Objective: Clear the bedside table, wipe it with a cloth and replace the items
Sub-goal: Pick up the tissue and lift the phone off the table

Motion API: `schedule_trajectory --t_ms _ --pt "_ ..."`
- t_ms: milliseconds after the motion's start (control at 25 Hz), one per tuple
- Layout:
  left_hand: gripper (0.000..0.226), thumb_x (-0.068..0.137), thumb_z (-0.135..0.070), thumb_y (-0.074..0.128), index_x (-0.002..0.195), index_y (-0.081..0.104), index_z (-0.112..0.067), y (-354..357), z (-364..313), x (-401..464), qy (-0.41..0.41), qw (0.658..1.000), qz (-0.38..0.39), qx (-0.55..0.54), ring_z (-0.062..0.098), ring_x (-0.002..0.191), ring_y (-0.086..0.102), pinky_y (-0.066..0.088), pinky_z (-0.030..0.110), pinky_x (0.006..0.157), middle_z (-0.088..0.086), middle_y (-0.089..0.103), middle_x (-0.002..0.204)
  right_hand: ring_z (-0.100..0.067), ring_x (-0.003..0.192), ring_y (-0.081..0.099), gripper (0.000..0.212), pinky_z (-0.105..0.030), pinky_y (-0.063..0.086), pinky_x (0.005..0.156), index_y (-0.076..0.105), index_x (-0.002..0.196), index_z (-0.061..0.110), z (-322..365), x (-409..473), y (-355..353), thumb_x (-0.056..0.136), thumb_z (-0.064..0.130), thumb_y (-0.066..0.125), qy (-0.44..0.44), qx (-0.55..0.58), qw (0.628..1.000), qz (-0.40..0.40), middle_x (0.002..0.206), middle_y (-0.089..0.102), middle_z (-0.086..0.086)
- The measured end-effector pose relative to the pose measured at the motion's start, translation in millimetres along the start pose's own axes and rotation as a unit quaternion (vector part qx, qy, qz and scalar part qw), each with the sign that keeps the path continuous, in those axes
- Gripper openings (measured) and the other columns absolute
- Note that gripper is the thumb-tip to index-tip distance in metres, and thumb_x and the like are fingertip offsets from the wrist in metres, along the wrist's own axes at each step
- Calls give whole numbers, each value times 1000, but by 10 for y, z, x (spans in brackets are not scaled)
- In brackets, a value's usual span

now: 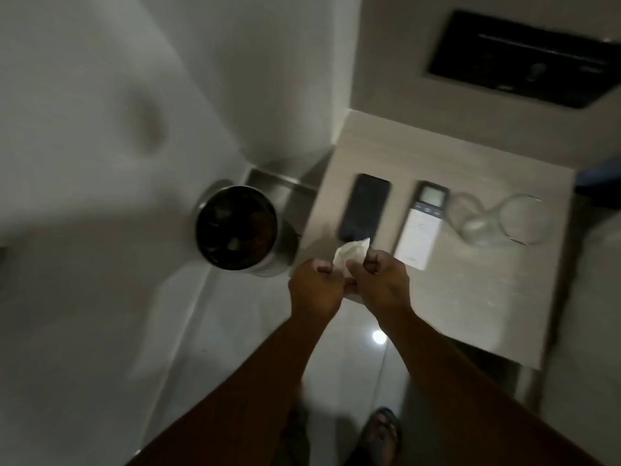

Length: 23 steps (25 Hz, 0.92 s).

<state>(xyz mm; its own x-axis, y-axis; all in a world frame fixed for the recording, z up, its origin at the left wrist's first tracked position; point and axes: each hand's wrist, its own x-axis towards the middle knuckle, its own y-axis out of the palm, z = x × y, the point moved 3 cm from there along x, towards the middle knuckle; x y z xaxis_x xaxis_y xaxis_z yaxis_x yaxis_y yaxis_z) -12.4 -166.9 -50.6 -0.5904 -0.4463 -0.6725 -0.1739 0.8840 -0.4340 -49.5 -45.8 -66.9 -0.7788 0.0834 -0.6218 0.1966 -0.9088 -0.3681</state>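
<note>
A light wooden bedside table (pixel 470 297) fills the right of the head view. On it lie a dark phone (pixel 364 206), a white remote with a small screen (pixel 420 227) and a clear glass (pixel 504 218) on its side, in a row. My left hand (pixel 314 290) and my right hand (pixel 381 284) are together at the table's near left corner. Both pinch a small white cloth (pixel 351 255), which sticks up between them just in front of the phone.
A round metal waste bin (pixel 237 228) with a dark inside stands on the floor left of the table. White walls meet behind it. A dark panel (pixel 524 60) is set in the wall above the table. Glossy floor tiles and my sandalled feet (pixel 379 432) are below.
</note>
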Motion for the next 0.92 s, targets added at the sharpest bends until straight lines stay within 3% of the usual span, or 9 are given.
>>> schedule_trajectory --t_ms 120,240,320,400,560,640,720,800,920 --pt "12 89 -17 68 97 73 -9 -863 320 338 -37 996 -66 -47 28 91 75 61 49 88 12 77 94 -28 89 74 18 -49 63 80 70 108 10 416 -26 1033 92 18 72 -18 -3 995 102 101 76 -12" --pt "13 88 -11 66 81 69 -21 -1402 561 711 -45 987 -132 -85 32 93 75 61 49 90 11 76 95 -27 90 74 23 -47 63 82 71 112 6 637 68 1749 90 13 74 -17 -22 991 133 105 75 -15" --pt "8 88 -9 65 87 72 -12 -1515 603 952 -48 988 -128 -68 38 102 72 59 50 94 20 74 106 -28 96 72 29 -46 61 88 69 114 5 722 191 1931 88 14 76 -15 -60 987 146 105 74 -13" --pt "5 89 -9 63 89 68 -9 -1461 624 1128 -53 992 -104 -41 39 105 70 58 48 95 25 72 111 -27 100 71 33 -38 60 87 67 116 6 721 307 1820 88 19 76 -42 -124 981 142 105 72 -11" --pt "25 88 -12 66 112 63 -5 -950 454 998 98 987 -121 46 26 102 67 43 8 77 4 65 103 -4 77 68 13 -16 58 72 65 90 30 690 541 900 92 19 71 -168 -143 975 39 87 70 7" --pt "43 86 -30 72 122 58 -11 -546 279 795 173 975 -92 105 20 102 62 47 14 77 5 61 113 -7 90 65 14 -24 58 84 63 100 30 704 705 451 92 19 69 -181 -167 969 -30 102 66 4" --pt "67 78 -56 72 127 54 -14 -112 34 626 258 937 -106 208 19 103 58 53 28 80 6 57 120 -26 116 58 44 -43 55 94 55 130 24 727 917 116 90 29 73 -167 -231 955 -84 132 52 -6" --pt "79 70 -70 71 123 53 -14 176 -209 555 310 901 -136 271 19 105 56 52 31 85 7 58 119 -35 126 49 61 -52 54 92 48 139 25 779 1088 -14 87 41 74 -148 -286 943 -85 140 42 -10" --pt "76 76 -68 67 127 50 -14 398 -376 718 280 901 -106 313 17 107 56 47 28 92 6 59 120 -36 119 53 61 -47 53 78 51 137 26 802 1262 -38 85 48 75 -115 -284 950 -55 135 40 -9"
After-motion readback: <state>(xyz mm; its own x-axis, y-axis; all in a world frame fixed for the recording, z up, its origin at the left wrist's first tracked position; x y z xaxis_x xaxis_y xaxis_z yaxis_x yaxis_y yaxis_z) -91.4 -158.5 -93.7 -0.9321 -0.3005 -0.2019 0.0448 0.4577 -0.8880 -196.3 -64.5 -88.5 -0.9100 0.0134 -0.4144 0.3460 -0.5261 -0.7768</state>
